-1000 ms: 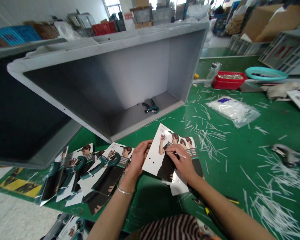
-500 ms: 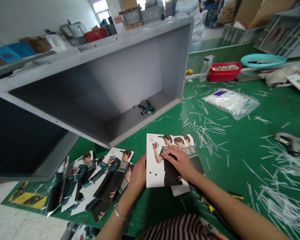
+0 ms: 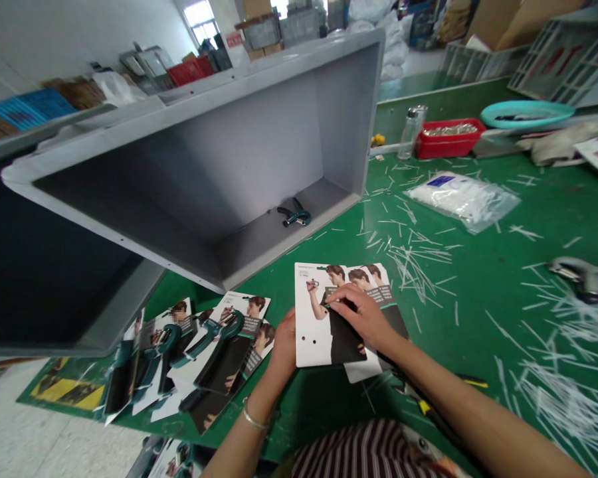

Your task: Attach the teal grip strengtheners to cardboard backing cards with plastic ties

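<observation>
A white printed card [image 3: 311,325] showing a figure in a black shirt lies on top of a few like cards [image 3: 381,282] on the green table [image 3: 478,265]. My left hand [image 3: 283,345] grips the card's left edge, thumb on top. My right hand [image 3: 359,315] rests on the card's middle with its fingertips pinched together against the print; whatever is between them is too small to make out. To the left lies a fanned pile of finished cards [image 3: 214,348] with green-and-black hand grippers tied on.
A big grey crate [image 3: 204,166] lies on its side at the back, with one hand gripper [image 3: 294,214] inside. A bag of white ties [image 3: 463,198], a red tray [image 3: 446,139], a bottle [image 3: 408,133] and a metal tool [image 3: 583,275] are at the right. White offcuts litter the table.
The card was tilted up in both hands with a thin white tie in my right fingers; it now lies flat on the stack, with my right hand pressed on it.
</observation>
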The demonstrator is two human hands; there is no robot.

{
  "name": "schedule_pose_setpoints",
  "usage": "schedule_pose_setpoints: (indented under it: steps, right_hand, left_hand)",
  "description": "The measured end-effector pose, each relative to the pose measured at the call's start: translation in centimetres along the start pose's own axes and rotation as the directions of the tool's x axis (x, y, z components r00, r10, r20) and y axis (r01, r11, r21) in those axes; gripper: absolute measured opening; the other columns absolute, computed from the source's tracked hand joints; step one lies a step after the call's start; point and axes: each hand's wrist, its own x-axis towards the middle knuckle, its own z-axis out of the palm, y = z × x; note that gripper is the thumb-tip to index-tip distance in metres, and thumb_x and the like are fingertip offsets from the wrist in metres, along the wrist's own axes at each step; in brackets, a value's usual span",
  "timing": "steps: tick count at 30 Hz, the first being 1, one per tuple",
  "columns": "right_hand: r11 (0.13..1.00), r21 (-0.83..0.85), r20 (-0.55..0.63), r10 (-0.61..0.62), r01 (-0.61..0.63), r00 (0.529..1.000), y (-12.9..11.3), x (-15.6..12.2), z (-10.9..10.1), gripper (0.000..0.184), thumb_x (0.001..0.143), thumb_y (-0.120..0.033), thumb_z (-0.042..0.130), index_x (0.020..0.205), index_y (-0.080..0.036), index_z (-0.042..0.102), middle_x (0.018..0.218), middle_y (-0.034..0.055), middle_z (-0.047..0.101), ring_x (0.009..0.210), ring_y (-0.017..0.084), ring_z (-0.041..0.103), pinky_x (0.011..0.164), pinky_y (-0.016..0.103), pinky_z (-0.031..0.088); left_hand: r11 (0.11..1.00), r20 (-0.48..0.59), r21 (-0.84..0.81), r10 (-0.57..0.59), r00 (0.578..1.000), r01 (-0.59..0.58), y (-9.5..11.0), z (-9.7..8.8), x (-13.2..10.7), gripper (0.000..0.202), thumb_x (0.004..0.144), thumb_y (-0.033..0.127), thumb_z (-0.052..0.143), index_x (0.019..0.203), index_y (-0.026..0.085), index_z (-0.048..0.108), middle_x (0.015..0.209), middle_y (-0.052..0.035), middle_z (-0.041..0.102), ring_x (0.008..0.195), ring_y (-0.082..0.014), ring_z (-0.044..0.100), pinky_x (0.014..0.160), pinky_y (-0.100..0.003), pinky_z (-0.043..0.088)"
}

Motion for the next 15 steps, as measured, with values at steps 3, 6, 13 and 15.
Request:
schedule_pose_setpoints:
  steps: [3,6,13,15]
  right_hand:
    - [1.0,0.0,0.004,-0.011,0.011,1.0,-0.1,0.0,0.1,0.013,0.095,-0.025,0.055,0.095,-0.023,0.068,0.096,0.004,0.066,0.096,0.02,0.06,0.092,0.037,0.043]
    - [1.0,0.008,0.003,-0.004,0.004,1.0,-0.1,-0.2,0.1,0.014,0.095,-0.025,0.054,0.097,-0.023,0.067,0.096,0.0038,0.066,0.094,0.02,0.06,0.09,0.036,0.043]
    - [1.0,0.025,0.003,0.012,-0.012,1.0,-0.1,-0.3,0.0,0.014,0.096,-0.026,0.051,0.1,-0.023,0.065,0.096,0.0038,0.066,0.092,0.019,0.061,0.085,0.034,0.045]
    - [1.0,0.011,0.012,-0.009,0.009,1.0,-0.1,-0.3,0.1,0.016,0.096,-0.023,0.05,0.101,-0.023,0.065,0.097,0.0041,0.066,0.094,0.02,0.061,0.086,0.035,0.046]
  left_hand:
    - [0.991,-0.014,-0.106,-0.083,0.996,0.081,-0.9,0.9,0.6,0.025,0.063,0.037,0.074,0.07,0.013,0.068,0.062,-0.0036,0.064,0.06,-0.019,0.059,0.057,-0.029,0.046]
    - [0.979,-0.012,-0.162,-0.13,0.991,0.126,-1.5,1.2,0.6,0.032,0.059,0.043,0.075,0.066,0.013,0.065,0.052,-0.0007,0.06,0.048,-0.0149,0.053,0.05,-0.027,0.04]
    - [0.972,0.032,-0.163,-0.165,0.986,0.168,-2.6,0.8,0.3,0.028,0.06,0.04,0.075,0.07,0.014,0.068,0.062,-0.0037,0.067,0.058,-0.0195,0.061,0.056,-0.031,0.046]
    - [0.978,0.027,-0.13,-0.162,0.986,0.165,-2.6,0.7,0.6,0.026,0.065,0.038,0.073,0.075,0.014,0.069,0.063,-0.0049,0.068,0.063,-0.0219,0.063,0.057,-0.031,0.046]
